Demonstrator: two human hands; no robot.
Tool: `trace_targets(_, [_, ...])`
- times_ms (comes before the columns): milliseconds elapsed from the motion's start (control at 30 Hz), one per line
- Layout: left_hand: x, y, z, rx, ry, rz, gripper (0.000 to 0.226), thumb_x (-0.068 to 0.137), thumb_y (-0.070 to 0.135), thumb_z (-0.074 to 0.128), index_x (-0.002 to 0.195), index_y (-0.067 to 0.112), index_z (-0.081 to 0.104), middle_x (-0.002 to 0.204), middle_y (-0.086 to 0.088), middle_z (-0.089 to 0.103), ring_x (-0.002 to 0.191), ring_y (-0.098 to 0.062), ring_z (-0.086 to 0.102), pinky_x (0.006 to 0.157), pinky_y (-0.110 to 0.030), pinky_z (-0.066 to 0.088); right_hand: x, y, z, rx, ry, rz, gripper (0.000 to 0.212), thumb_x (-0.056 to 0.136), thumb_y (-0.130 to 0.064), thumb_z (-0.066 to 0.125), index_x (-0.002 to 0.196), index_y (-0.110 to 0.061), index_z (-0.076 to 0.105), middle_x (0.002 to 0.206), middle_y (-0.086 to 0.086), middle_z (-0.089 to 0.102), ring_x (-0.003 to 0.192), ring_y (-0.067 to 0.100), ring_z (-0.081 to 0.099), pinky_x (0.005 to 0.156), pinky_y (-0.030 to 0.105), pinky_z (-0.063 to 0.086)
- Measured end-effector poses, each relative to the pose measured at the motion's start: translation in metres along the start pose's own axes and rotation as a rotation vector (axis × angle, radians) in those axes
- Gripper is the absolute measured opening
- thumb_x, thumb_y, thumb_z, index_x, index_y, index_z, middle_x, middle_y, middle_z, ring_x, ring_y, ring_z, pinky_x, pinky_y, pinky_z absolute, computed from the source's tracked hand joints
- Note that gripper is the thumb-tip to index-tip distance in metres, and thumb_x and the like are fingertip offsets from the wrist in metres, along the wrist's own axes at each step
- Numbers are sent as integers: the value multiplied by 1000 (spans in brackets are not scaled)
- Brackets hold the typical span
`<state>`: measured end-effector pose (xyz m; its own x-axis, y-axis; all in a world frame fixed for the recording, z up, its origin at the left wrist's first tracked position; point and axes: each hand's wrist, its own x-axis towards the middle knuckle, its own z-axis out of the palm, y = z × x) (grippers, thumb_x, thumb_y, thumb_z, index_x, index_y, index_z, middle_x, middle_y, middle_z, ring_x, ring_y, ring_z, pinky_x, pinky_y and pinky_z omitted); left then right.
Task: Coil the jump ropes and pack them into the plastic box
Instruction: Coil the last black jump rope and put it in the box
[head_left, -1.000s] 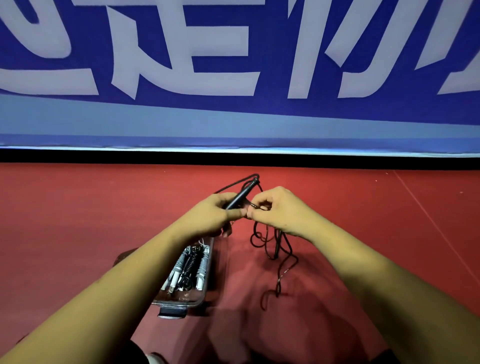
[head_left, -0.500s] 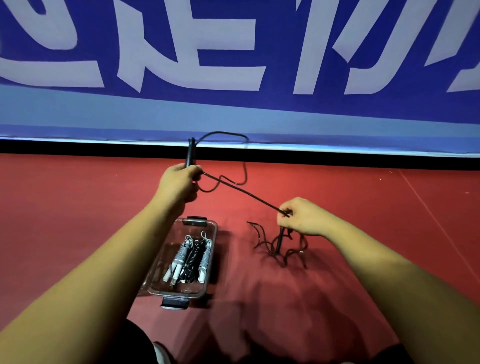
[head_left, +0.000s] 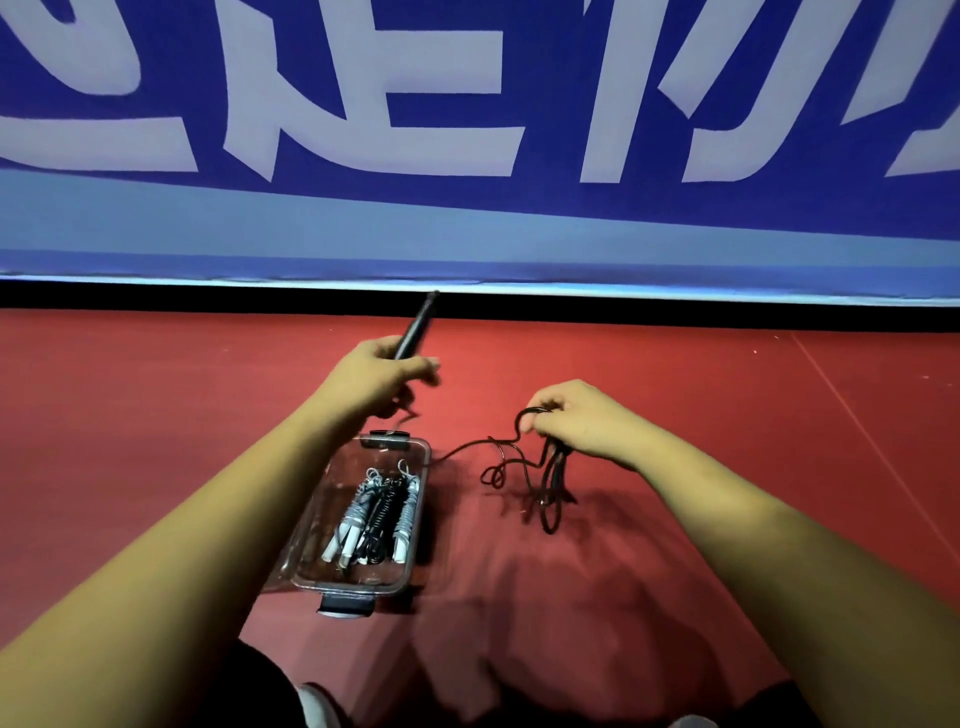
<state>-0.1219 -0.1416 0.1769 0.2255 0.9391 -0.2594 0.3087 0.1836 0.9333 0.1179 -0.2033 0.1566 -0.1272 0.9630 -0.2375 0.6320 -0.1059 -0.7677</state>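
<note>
Head view: the red floor (head_left: 156, 415) takes up most of the room, wide open on both sides, and ends at a black strip under the big blue banner (head_left: 467, 218) up ahead. The clear plastic box (head_left: 317, 525) sits on the floor just under the left forearm, with a few coiled ropes (head_left: 382, 512) already lying inside. The left hand (head_left: 376, 382) is closed round a black handle (head_left: 415, 327) that tilts up and away, above the box's far end. The right hand (head_left: 574, 421) pinches loops of the black jump rope (head_left: 545, 478), which dangle onto the floor just right of the box.
</note>
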Motion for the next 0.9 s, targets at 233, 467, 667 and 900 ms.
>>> trace_targets(233, [-18, 1, 41, -42, -364, 13, 18, 90, 28, 68, 91, 16, 55, 87, -8, 74, 40, -11, 44, 38, -18, 19, 0, -24, 7, 235, 0, -93, 19, 79, 2, 46, 84, -8, 61, 51, 9, 57, 47, 19, 52, 56, 26, 41])
trace_targets(467, [5, 4, 17, -198, 102, 81, 35, 94, 9, 63, 75, 22, 36, 65, -3, 52, 41, -8, 29, 40, -18, 24, 4, 5, -3, 146, -11, 51, 42, 79, 19, 29, 76, -9, 60, 66, 10, 59, 60, 26, 67, 67, 45, 56])
trace_targets(667, [29, -13, -28, -206, 468, -7, 31, 96, 7, 58, 75, 21, 40, 74, -9, 52, 45, -12, 35, 39, -18, 30, 6, 42, -27, 178, 139, 275, 44, 75, 20, 22, 66, -2, 59, 64, 18, 62, 60, 31, 65, 59, 32, 54])
trace_targets(900, [20, -23, -37, 786, 250, -60, 11, 91, 10, 63, 90, 1, 58, 87, -25, 66, 71, -35, 63, 59, -35, 44, -2, 29, -31, 413, 200, 301, 43, 78, 16, 21, 75, -1, 60, 66, 14, 55, 47, 22, 53, 44, 27, 50])
